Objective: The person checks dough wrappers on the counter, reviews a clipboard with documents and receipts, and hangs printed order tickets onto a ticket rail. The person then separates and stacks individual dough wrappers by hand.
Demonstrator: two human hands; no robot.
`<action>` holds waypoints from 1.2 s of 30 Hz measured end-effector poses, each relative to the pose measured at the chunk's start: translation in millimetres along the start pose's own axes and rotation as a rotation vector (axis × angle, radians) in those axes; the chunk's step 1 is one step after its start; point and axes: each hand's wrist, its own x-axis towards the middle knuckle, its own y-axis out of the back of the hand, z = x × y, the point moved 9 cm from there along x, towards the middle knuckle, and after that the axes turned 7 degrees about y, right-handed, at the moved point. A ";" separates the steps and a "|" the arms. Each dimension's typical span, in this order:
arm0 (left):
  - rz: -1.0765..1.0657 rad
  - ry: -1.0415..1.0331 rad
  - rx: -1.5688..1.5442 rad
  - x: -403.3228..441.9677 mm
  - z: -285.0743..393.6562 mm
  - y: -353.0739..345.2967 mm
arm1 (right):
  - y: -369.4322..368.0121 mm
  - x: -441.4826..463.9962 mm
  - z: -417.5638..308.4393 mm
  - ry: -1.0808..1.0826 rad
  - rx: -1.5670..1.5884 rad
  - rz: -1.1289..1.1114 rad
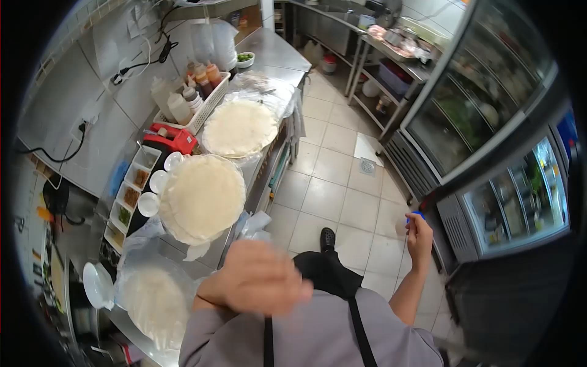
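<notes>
My left hand [263, 278] is raised in front of my chest, smeared by motion, so its fingers are hard to read. Out to my right side, my right hand [419, 240] has its fingers curled at a small blue object [416, 215], mostly hidden by them. Nearest my left hand is a stack of thin, pale dough rounds [202, 199] on the metal counter. Behind it lies another pale round stack [239, 128] on plastic wrap. A third stack [156, 303] sits inside clear plastic at the lower left.
A basket of sauce bottles [211, 110] stands against the wall. Beside the dough are a red device [174, 139], white cups [148, 204] and a row of topping containers [130, 197]. Glass-door fridges [483, 92] line the right side, beyond the tiled floor [318, 196].
</notes>
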 end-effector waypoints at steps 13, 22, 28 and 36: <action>0.381 1.090 0.714 -147.4 -382.6 -43.0 | -244.6 227.9 -104.8 0.885 0.272 -0.715; 0.306 1.349 0.555 -180.9 -416.1 -25.6 | -328.8 263.8 -150.2 0.906 0.527 -0.805; 0.469 1.480 0.435 -183.6 -416.0 -11.5 | -370.8 279.0 -189.8 0.965 0.601 -0.663; 0.847 1.113 0.947 -163.7 -362.8 21.2 | -460.0 290.1 -242.7 0.978 0.604 -0.735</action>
